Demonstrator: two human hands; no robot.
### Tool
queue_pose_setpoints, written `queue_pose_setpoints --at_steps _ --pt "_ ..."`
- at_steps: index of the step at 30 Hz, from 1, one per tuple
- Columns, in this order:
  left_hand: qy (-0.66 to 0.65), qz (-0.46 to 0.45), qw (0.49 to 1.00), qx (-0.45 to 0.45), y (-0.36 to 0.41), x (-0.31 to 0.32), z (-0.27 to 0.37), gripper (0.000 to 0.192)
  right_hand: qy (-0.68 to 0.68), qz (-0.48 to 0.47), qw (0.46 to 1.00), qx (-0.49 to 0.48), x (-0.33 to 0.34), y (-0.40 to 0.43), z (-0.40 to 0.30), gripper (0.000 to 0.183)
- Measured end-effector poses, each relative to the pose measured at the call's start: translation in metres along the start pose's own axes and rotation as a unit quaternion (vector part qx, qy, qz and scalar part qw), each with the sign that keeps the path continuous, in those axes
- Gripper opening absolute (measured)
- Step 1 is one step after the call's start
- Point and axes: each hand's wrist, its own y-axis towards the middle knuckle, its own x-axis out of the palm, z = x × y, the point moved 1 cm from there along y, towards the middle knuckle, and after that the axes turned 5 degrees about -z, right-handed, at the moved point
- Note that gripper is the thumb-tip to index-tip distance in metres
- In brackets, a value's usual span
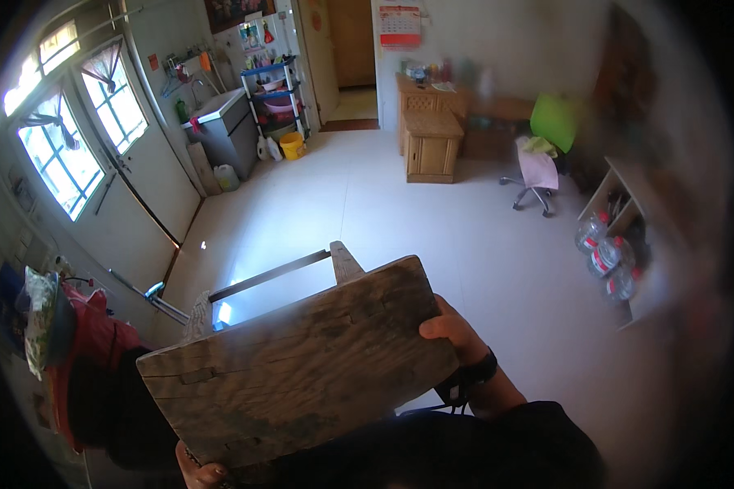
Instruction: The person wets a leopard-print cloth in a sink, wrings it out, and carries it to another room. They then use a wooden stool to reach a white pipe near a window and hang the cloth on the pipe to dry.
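Note:
Close in front of me is a wooden stool [300,360], its worn rectangular seat turned up towards the camera. Two of its legs and a crossbar show beyond the seat's far edge, over the floor. My right hand [459,333] grips the seat's right end, the thumb lying on the top face; a dark band is on that wrist. At the near left corner my left hand [202,470] holds the seat, mostly hidden at the picture's lower edge. The stool's other legs are hidden under the seat.
Pale floor tiles [391,214] stretch ahead. Double doors [140,177] and hanging bags [98,330] are at left. Beyond stand a sink cabinet [226,131], a yellow bucket [292,147], a wooden cabinet [431,150] and a swivel chair [538,165]. Large plastic bottles [605,257] stand by shelving at right.

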Motion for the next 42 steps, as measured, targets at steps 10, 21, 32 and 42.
queue_pose_setpoints --at_steps 10,21,32,42 --pt "-0.008 0.106 0.99 0.092 0.299 0.068 0.051 0.085 -0.029 0.023 0.999 -0.003 -0.14 0.208 -0.096 0.063" --pt "0.089 0.005 0.992 0.092 0.683 0.091 0.099 0.069 -0.058 0.14 0.985 -0.086 -0.323 0.417 -0.219 0.064" --pt "0.073 0.157 0.975 0.136 0.957 0.088 0.133 0.075 -0.086 0.084 0.993 -0.003 -0.496 0.711 -0.303 0.076" --pt "0.091 0.079 0.99 0.079 1.278 0.037 0.181 0.071 -0.092 0.08 0.992 -0.031 -0.635 0.974 -0.369 0.069"
